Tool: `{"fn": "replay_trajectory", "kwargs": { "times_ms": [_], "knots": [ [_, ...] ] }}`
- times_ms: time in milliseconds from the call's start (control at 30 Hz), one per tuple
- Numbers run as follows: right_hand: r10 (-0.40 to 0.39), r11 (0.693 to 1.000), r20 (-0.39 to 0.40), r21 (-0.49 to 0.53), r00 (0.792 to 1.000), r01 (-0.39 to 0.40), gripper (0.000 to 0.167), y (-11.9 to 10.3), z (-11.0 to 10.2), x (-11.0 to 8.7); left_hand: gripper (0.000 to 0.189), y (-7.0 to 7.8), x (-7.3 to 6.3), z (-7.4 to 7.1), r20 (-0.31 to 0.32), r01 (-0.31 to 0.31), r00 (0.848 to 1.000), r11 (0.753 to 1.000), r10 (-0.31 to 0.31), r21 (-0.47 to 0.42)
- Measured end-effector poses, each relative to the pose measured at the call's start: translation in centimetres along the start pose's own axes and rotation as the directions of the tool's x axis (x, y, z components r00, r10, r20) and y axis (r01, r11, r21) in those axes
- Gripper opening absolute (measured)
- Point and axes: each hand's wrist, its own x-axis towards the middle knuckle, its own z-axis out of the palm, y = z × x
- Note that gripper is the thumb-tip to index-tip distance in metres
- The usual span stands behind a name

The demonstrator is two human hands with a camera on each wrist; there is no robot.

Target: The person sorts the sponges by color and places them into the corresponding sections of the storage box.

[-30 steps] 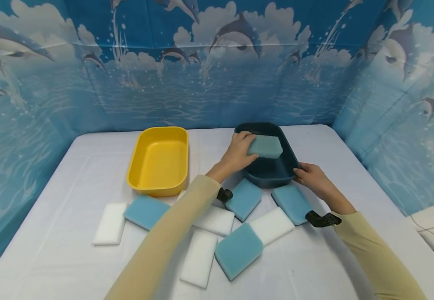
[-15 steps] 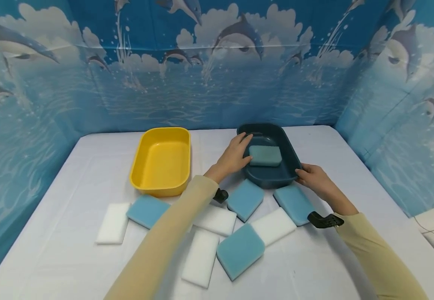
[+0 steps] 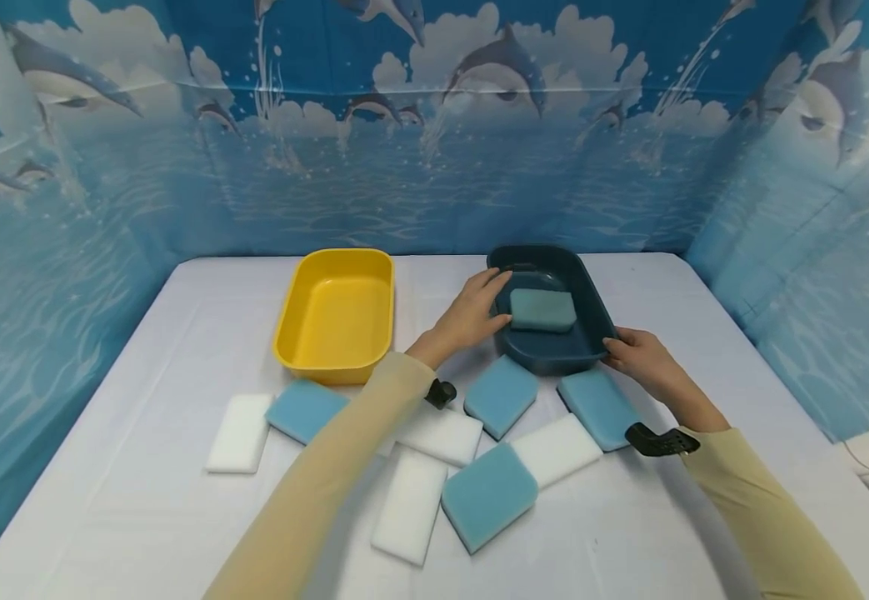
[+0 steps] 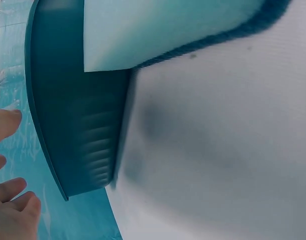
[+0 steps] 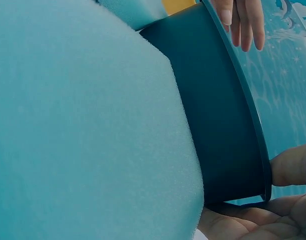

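Note:
A blue sponge (image 3: pixel 542 310) lies flat inside the dark teal basin (image 3: pixel 558 363). My left hand (image 3: pixel 467 319) is over the basin's left side, fingers spread and holding nothing; the left wrist view shows its fingertips (image 4: pixel 10 189) apart from the basin wall. At the basin's near right corner, my right hand (image 3: pixel 646 358) grips the rim, thumb (image 5: pixel 288 165) on the rim and fingers underneath in the right wrist view. Just in front of the basin lie two more blue sponges, a left one (image 3: pixel 501 396) and a right one (image 3: pixel 597 408), both with dark undersides.
A yellow basin (image 3: pixel 335 375) stands left of the teal one. Several white sponges, such as one at the far left (image 3: pixel 239 433), and more blue ones, including a near one (image 3: pixel 490 496), lie on the white tablecloth (image 3: pixel 119 500). A dolphin-print curtain (image 3: pixel 434 192) surrounds the table.
My left hand has let go of the blue sponge, which dropped from between its fingers onto the teal basin's floor. My right hand has stayed on the rim. The head view has shifted slightly.

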Motion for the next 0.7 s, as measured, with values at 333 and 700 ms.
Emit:
{"fn": "replay_trajectory", "kwargs": {
  "times_ms": [333,700],
  "knots": [
    [0.009,1.0,-0.003,-0.014,1.0,-0.009,0.06,0.0,-0.1,0.1,0.066,-0.4,-1.2,0.1,0.019,-0.022,1.0,0.999,0.023,-0.042],
    [0.007,1.0,0.008,-0.019,1.0,-0.007,0.061,0.1,-0.1,0.2,0.066,-0.7,-2.1,-0.5,0.022,-0.01,1.0,1.0,0.01,-0.017]
  ]
}}
